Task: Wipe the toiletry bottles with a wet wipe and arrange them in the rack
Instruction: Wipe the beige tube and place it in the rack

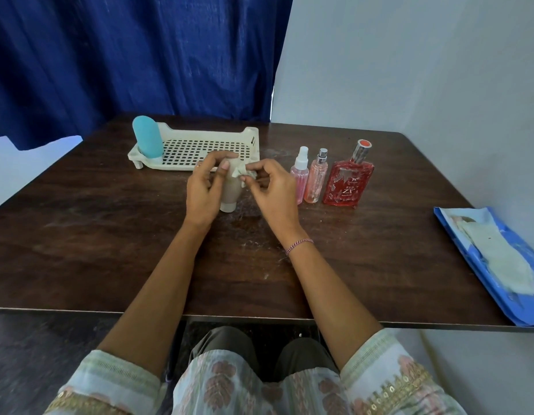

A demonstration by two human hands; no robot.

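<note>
L hand (203, 190) grips tube (229, 194); R hand (271, 187) pinches wipe (243, 172) on it.

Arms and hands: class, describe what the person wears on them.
The left sleeve and right sleeve, ending near the elbows, are pale printed fabric edged with gold embroidered trim. A thin pink braided bracelet circles the right wrist. The left hand and right hand wear no gloves.

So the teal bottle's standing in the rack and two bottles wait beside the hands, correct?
No, the head view shows three: a short pink spray, a taller pink spray and the red perfume bottle. The teal bottle does stand in the rack.
</note>
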